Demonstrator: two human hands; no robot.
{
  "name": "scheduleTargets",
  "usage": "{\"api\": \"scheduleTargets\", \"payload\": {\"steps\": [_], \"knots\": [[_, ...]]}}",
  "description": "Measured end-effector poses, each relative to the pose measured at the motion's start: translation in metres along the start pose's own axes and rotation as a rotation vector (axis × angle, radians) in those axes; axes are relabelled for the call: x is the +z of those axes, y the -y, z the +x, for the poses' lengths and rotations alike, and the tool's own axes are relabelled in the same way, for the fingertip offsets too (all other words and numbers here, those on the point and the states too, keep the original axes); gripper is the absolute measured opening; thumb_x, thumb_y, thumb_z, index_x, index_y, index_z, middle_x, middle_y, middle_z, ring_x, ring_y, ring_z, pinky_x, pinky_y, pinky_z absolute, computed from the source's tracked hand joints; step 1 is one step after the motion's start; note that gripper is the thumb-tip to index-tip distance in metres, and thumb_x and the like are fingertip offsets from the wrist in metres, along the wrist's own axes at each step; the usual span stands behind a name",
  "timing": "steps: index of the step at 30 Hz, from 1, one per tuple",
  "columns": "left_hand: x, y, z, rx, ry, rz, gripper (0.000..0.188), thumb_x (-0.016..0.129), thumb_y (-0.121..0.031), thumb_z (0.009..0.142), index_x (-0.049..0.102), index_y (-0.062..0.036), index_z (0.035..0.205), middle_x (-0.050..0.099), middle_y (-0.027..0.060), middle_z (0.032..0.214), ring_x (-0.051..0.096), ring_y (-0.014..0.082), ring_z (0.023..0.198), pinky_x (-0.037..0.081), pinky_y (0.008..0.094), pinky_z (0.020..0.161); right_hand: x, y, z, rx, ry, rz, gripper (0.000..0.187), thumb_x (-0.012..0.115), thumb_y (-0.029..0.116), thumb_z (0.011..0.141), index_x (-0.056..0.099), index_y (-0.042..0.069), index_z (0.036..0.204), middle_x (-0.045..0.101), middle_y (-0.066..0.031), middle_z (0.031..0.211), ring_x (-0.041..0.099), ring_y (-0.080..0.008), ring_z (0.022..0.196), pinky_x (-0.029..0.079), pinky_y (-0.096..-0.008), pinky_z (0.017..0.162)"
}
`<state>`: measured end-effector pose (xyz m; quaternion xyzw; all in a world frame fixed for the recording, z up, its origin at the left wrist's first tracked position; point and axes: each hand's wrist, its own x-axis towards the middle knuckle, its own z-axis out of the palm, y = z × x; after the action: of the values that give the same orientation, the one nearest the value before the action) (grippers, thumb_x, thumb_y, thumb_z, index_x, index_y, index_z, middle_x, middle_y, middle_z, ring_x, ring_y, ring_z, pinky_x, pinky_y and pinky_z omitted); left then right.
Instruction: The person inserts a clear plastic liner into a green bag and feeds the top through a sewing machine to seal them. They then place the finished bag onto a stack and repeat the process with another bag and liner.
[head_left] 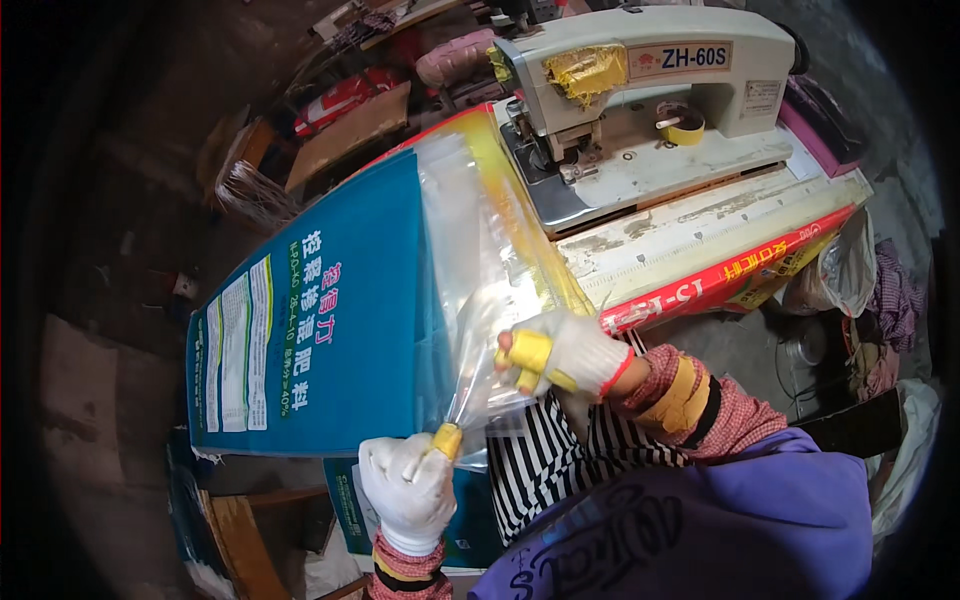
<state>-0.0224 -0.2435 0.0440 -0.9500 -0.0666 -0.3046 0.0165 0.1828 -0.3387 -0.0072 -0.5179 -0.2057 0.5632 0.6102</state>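
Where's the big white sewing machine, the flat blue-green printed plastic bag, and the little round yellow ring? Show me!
Big white sewing machine (650,88): head view, on its upper arm.
Flat blue-green printed plastic bag (345,300): head view, on its printed face.
Little round yellow ring (684,134): head view, on its outer wall.

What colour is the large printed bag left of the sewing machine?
The printed bag is teal blue; the head view shows it best.

The film (488,265) is glossy plastic, the sack (350,290) matt, perhaps woven plastic, the sewing-machine plate (560,203) shiny metal.
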Motion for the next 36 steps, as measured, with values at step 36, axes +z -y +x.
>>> {"api": "scheduleTargets", "payload": {"steps": [36], "knots": [[-0.029, 0.034, 0.015, -0.837, -0.183, -0.873, 0.015, 0.057, -0.002, 0.083, 0.042, -0.005, 0.08, 0.055, 0.0054, 0.075, 0.05, 0.01, 0.063, 0.04, 0.0218, 0.057, 0.1, 0.033, 0.067, -0.649, 0.257, -1.199, 0.029, 0.052, 0.011, 0.071, 0.064, 0.004, 0.097, 0.064, -0.0198, 0.093, 0.063, -0.0356, 0.086, 0.05, -0.0463, 0.075]]}}
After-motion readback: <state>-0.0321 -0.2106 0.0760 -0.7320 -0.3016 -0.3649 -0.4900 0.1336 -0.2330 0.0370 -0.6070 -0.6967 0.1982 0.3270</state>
